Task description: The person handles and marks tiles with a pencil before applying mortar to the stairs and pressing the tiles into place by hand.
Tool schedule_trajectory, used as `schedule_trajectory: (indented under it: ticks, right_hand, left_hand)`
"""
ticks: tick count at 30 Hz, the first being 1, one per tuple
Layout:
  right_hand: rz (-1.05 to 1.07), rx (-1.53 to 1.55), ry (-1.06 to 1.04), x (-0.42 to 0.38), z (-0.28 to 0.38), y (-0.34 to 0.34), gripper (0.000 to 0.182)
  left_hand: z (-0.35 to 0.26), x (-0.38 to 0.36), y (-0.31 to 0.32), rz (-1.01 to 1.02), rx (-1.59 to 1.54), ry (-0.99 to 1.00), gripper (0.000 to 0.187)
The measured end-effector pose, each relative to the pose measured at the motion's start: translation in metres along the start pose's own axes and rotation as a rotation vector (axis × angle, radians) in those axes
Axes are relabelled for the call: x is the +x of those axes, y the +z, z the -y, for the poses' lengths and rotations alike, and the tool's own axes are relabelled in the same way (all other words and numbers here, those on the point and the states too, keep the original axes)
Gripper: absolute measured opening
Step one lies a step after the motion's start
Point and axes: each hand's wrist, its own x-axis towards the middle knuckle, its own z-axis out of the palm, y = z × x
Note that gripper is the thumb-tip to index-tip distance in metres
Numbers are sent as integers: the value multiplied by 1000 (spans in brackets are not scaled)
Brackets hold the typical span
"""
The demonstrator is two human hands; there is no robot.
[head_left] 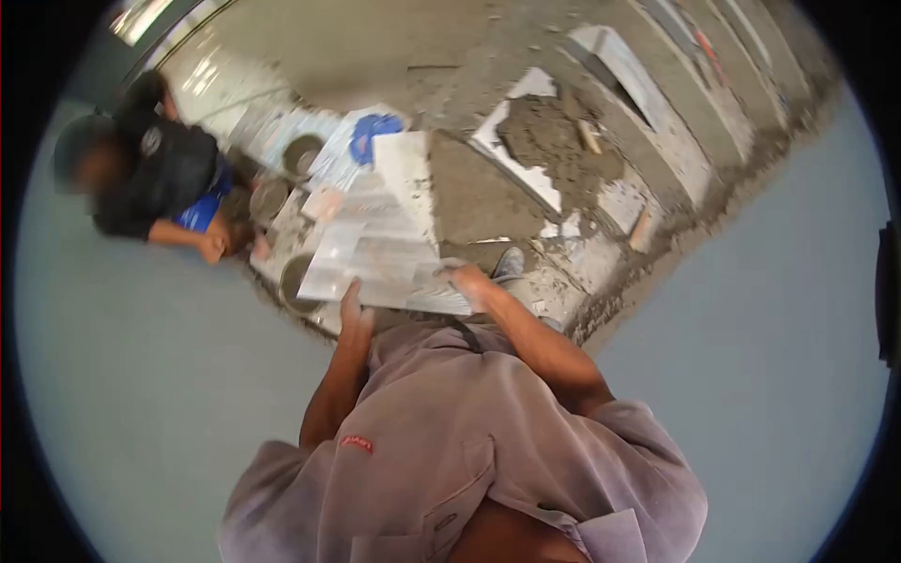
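A large pale grey tile (371, 249) with a glossy, streaked face tilts in front of my body. My left hand (355, 310) grips its near edge on the left side, thumb up over the face. At the near right corner, my right hand (465, 284) is closed on the same tile, its fingers partly blurred. Beyond the tile is a flat patch of grey-brown mortar (479, 197). A rough heap of mortar (549, 141) lies further right on a white board, with a wooden handle (589, 137) sticking out of it.
A co-worker (164, 174) crouches at the left, near several buckets, one (293, 281) close to the tile. Blue plastic (375, 136) lies behind. Steps (694, 122) with leaning white slabs rise at the right. Another wooden handle (641, 228) lies by the mortar-edged wall (732, 310).
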Motion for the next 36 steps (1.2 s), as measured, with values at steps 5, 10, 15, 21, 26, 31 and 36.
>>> schedule_trajectory:
  ticks: [5,10,15,21,26,31,36]
  right_hand:
    - [15,-21,-26,6,-11,4,41]
    - [69,-183,-143,0,10,25,42]
    - [114,-389,-236,-24,36,39,46]
    - [175,-590,-461,-39,75,42,50]
    - [202,-616,-464,-59,95,44,53]
    - [219,-665,-499,-72,101,48,56]
    - [213,-697,-513,-64,107,42,58]
  left_hand:
    - [16,-17,15,-474,-53,-16,32]
    - [2,-37,14,-506,-160,37,33]
    - [-29,-66,31,-408,-239,147,35]
    - [-96,-65,-9,-679,-7,187,46]
    - [-149,-16,-70,-732,966,373,60]
    - [-164,-6,22,-450,675,107,66]
    - [-168,4,39,-411,655,174,72]
